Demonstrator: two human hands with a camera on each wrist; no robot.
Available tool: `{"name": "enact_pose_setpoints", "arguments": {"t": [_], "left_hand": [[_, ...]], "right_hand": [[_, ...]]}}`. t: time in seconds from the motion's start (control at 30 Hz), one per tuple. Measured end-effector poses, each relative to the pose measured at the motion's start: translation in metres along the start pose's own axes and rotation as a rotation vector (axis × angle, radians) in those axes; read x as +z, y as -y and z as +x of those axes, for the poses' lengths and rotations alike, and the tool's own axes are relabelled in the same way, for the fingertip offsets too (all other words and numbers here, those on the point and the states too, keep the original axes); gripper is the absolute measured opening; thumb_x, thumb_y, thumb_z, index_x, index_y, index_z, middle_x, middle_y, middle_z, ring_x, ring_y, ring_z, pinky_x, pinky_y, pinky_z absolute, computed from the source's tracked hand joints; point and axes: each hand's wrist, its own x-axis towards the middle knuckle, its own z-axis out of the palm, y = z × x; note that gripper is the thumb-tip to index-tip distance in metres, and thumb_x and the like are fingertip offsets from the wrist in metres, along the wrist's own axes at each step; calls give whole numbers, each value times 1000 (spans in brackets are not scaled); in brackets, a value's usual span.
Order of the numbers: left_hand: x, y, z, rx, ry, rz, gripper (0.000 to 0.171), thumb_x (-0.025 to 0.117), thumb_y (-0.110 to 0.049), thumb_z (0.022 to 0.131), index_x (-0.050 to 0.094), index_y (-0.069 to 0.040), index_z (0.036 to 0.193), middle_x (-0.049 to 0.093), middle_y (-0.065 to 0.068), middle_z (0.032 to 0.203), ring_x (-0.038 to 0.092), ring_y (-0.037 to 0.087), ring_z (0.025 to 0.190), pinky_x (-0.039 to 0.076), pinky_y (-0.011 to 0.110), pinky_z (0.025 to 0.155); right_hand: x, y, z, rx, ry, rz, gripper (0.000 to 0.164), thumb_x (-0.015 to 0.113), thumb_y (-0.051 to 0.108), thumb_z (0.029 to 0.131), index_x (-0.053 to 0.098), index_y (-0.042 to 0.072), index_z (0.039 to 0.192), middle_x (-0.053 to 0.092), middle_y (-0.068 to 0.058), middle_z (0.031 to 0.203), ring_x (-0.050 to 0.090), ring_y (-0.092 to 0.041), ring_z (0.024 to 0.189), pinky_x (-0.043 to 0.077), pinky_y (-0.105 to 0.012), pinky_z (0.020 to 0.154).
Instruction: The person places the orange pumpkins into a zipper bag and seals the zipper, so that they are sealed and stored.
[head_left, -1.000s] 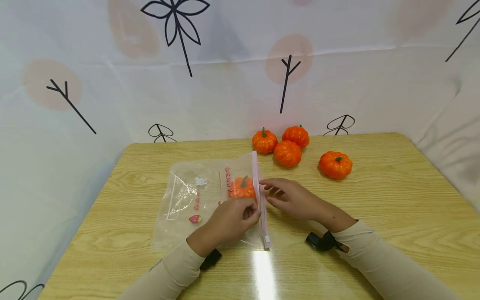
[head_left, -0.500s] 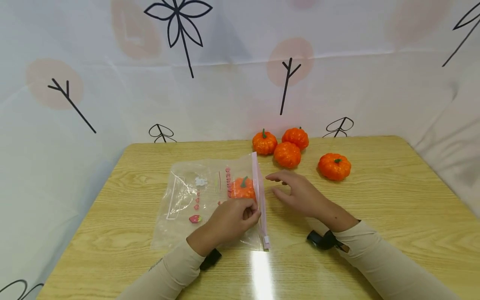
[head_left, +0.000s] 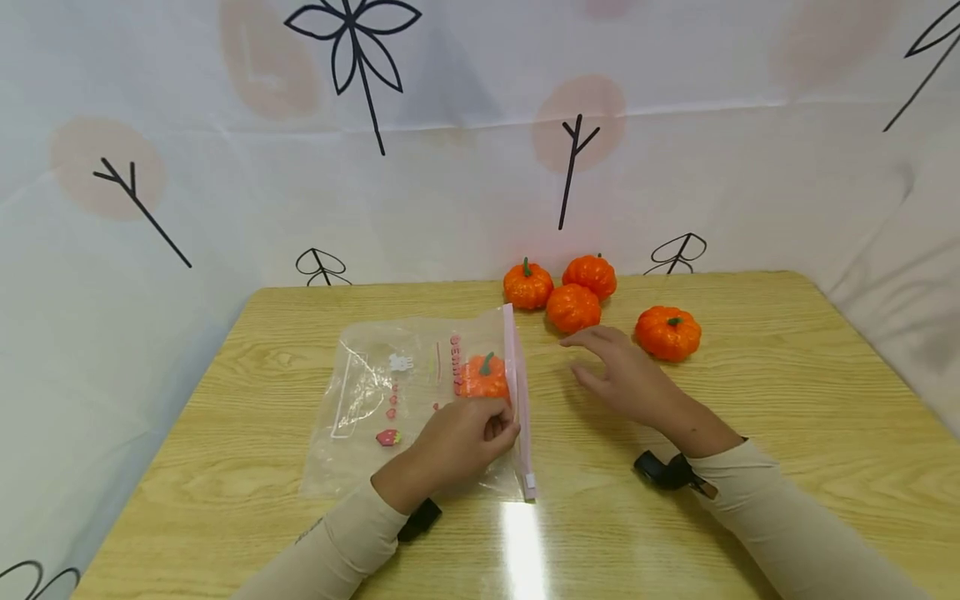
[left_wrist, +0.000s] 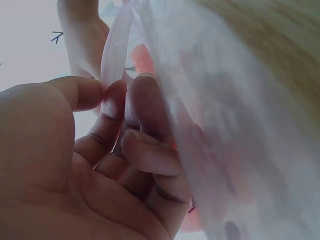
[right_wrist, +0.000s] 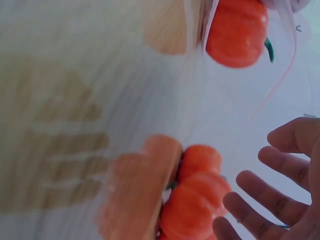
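A clear zip bag (head_left: 360,392) with pink prints and a pink slider strip lies on the table, its mouth toward the right. Inside it, near the mouth, sits an orange toy pumpkin (head_left: 483,377) with a green stem. My left hand (head_left: 461,437) pinches the bag's pink zip edge between thumb and forefinger, as the left wrist view shows at the strip (left_wrist: 116,50). To the right of the bag, my right hand (head_left: 626,379) hovers over the table with fingers spread and nothing in them. Its fingertips are just in front of the grouped pumpkins (head_left: 573,308).
Three pumpkins stand together at the table's back edge. Another pumpkin (head_left: 667,333) sits apart to their right, just beyond my right hand. A patterned white cloth (head_left: 450,192) hangs behind the wooden table (head_left: 787,383).
My right hand has left the bag's mouth and moved right and slightly back, toward the pumpkins. The left hand keeps its pinch on the bag, and the bagged pumpkin stays in place.
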Motion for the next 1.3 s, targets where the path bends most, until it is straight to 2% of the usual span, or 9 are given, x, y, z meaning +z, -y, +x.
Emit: {"name": "enact_pose_setpoints", "arguments": {"t": [0.13,0.33,0.47,0.57,0.7,0.83,1.03,1.17,1.3], "left_hand": [[0,-1,0,0,2,1,16,63,-26,96,63,-21,80,52,-12,65,46,1,58,38,19,54],[-1,-2,-1,9,8,8,16,63,-26,96,62,-20,81,52,-12,65,45,0,58,38,18,54],[-2,-3,-3,10,1,14,16,63,-25,96,62,-20,80,51,-11,65,45,0,58,38,18,54],[-2,-3,-3,6,2,14,16,63,-25,96,62,-20,80,51,-12,65,45,0,58,38,18,53],[-2,-2,-2,7,-2,17,16,63,-25,95,62,-20,81,52,-11,65,45,1,58,39,19,53],[-2,-1,-1,11,0,23,16,63,-26,95,61,-21,80,52,-12,65,45,0,58,39,18,53],[-3,-1,0,0,5,25,16,62,-28,96,61,-21,81,52,-12,65,45,0,56,38,18,53],[-5,-1,0,-13,5,27,17,62,-29,96,60,-22,81,52,-13,64,46,0,56,38,18,52],[-5,-1,-1,-23,13,27,17,62,-28,96,60,-22,80,52,-13,63,45,0,56,38,19,52]], "right_hand": [[-6,-7,-3,-14,-55,-33,33,69,11,90,66,5,123,62,-17,128,52,-39,125,45,-57,102],[-15,-15,-5,-53,-171,-105,36,73,7,85,66,2,120,53,-25,135,46,-45,127,40,-64,101],[-23,-19,-4,-44,-229,-122,41,75,6,82,65,2,122,50,-27,138,42,-49,130,38,-68,99],[-30,-23,-4,-12,-235,-120,43,76,6,82,64,3,123,49,-28,139,40,-51,131,36,-70,99],[-37,-34,-3,45,-225,-134,46,76,10,82,62,4,125,47,-27,141,38,-50,133,27,-72,104],[-43,-44,-5,134,-224,-127,52,78,15,83,59,4,130,43,-28,145,34,-51,135,20,-72,107],[-56,-57,-9,310,-158,-57,71,76,33,86,46,4,143,33,-32,151,27,-61,134,24,-76,102],[-62,-68,-9,383,-44,-30,88,75,46,85,34,5,152,26,-34,154,24,-63,134,26,-77,101],[-68,-79,-9,415,85,-10,102,74,51,84,19,7,158,19,-39,154,24,-64,134,28,-79,99]]}}
